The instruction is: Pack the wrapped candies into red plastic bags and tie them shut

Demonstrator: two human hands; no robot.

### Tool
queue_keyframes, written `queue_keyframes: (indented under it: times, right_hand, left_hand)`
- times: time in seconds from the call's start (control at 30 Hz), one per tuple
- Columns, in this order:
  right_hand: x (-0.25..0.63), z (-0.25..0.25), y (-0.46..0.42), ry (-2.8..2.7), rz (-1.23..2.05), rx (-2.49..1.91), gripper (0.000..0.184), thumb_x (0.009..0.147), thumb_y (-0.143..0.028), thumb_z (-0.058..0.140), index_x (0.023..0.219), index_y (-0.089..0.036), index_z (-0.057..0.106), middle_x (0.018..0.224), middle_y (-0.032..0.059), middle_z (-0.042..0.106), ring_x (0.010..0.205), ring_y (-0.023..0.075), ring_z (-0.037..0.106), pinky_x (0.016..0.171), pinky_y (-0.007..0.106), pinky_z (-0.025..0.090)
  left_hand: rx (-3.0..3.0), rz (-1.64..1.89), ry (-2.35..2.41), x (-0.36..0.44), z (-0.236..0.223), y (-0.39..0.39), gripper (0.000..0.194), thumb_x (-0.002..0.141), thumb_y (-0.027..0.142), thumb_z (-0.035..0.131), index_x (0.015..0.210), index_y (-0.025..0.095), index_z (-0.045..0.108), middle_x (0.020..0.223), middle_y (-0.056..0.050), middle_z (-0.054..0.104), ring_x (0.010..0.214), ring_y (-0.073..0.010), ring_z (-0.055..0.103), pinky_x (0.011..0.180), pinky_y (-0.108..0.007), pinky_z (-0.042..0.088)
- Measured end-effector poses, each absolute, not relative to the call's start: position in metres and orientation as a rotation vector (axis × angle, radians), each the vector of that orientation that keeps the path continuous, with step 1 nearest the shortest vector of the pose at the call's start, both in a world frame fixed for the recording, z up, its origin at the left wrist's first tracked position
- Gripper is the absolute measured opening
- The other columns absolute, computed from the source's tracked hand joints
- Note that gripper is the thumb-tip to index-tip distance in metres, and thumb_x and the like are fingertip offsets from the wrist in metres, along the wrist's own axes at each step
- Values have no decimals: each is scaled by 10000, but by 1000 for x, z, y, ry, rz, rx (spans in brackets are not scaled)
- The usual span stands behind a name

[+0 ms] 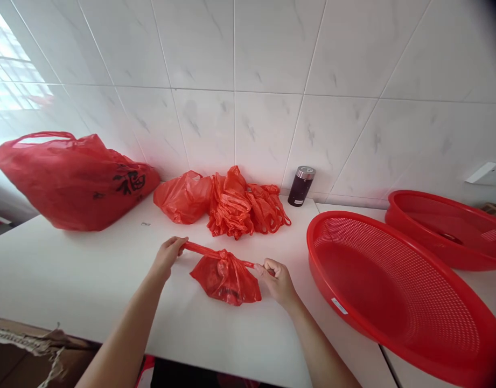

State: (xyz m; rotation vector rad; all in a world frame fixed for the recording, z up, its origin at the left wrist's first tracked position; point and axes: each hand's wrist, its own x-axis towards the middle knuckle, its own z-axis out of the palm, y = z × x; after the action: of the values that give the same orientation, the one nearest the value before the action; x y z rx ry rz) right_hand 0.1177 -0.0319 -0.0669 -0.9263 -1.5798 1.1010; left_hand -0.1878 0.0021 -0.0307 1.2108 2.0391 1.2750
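In the head view, a white table (86,277) is backed by a tiled wall (272,48). A small red bag (227,283) (knotted at its top) is set on the table, one stretched end being gripped by the left hand (169,256), the other by the right hand (277,278). Behind the small red bag, crumpled red bags (233,207) are heaped; to its right, a red basket (364,280) is placed.

Left fingers (178,245), right fingers (271,268) grip taut handles (201,249), red bag (227,281).
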Motion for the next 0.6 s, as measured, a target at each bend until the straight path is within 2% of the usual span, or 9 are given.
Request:
queue_keyframes:
  times: [0.07,0.13,0.17,0.23,0.3,0.37,0.47,0.6]
  right_hand:
    - [119,-65,-30,-1547,1115,-909,493,908,-423,553,646,-212,192,620,-61,150,552,95,155,487,233,160]
    - [117,-61,-31,-1531,1119,-895,491,909,-425,559,650,-211,201,625,-61,158,555,96,165,492,230,171]
    - [117,-59,-33,-1528,1119,-892,486,909,-425,562,651,-210,210,627,-60,167,556,96,175,496,229,180]
    - [116,-55,-35,-1522,1108,-898,474,908,-425,567,655,-208,231,631,-59,189,558,96,197,503,225,199]
    - [118,-53,-36,-1499,1069,-925,465,906,-427,573,655,-206,250,632,-59,206,561,97,216,508,222,217]
    - [122,-51,-35,-1443,1013,-968,457,901,-435,580,657,-206,269,631,-58,224,563,99,232,512,219,236]
    - [127,-51,-31,-1345,983,-1016,407,898,-466,573,686,-207,341,633,-56,283,558,103,271,512,218,264]
    - [127,-51,-31,-1324,1010,-1084,339,917,-499,524,766,-209,435,644,-48,346,555,114,323,505,223,285]
  left_hand:
    - [1227,1407,2068,-183,-10,-4,275,746,463,544,798,193,559,744,-32,618,682,-186,583,603,-285,448]
    - [1380,1488,2054,-166,10,-10,289,777,446,539,945,214,571,984,-64,644,881,-212,597,695,-296,461]
    - [1555,1423,1991,-154,18,-12,293,788,437,542,990,228,583,1074,-68,636,957,-221,584,732,-299,462]
    - [2019,939,1744,-128,29,-14,305,799,417,547,1051,257,610,1163,-58,627,1038,-234,566,783,-306,461]
    - [2281,321,1466,-106,35,-11,291,787,369,561,1052,277,641,1123,-36,658,1008,-241,584,801,-326,455]
    - [2318,-13,1368,-93,40,-4,236,755,306,575,965,268,676,998,-25,695,910,-241,608,772,-335,444]
    - [2300,-101,1381,-101,59,8,160,730,314,595,842,239,681,854,-26,684,777,-219,601,661,-294,419]
    - [2187,-115,1431,-157,104,4,220,768,419,582,786,207,639,784,-2,630,699,-174,547,604,-247,380]
